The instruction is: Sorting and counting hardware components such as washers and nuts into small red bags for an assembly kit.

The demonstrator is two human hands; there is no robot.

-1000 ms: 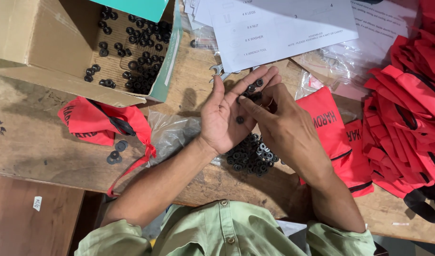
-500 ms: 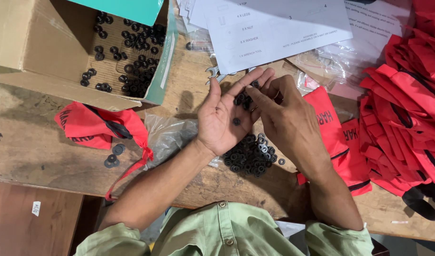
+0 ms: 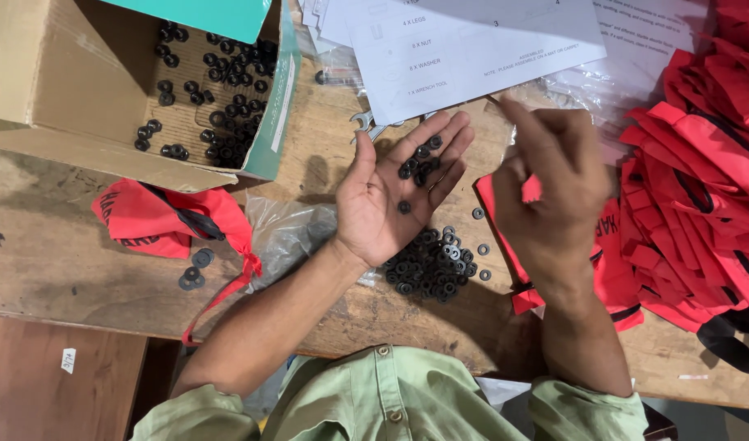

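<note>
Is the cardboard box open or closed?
Open. The box has its flaps spread, and you can see black washers scattered inside on its bottom.

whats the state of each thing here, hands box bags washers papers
left hand: open, palm up, a few black washers lying on the fingers
right hand: raised beside the left, blurred, hold unclear
cardboard box: open, loose black washers inside
washer pile: heaped loose on the wooden table
red drawstring bag: lying flat by the box
stack of red bags: piled at the far right
instruction sheets: lying flat, overlapping
</note>
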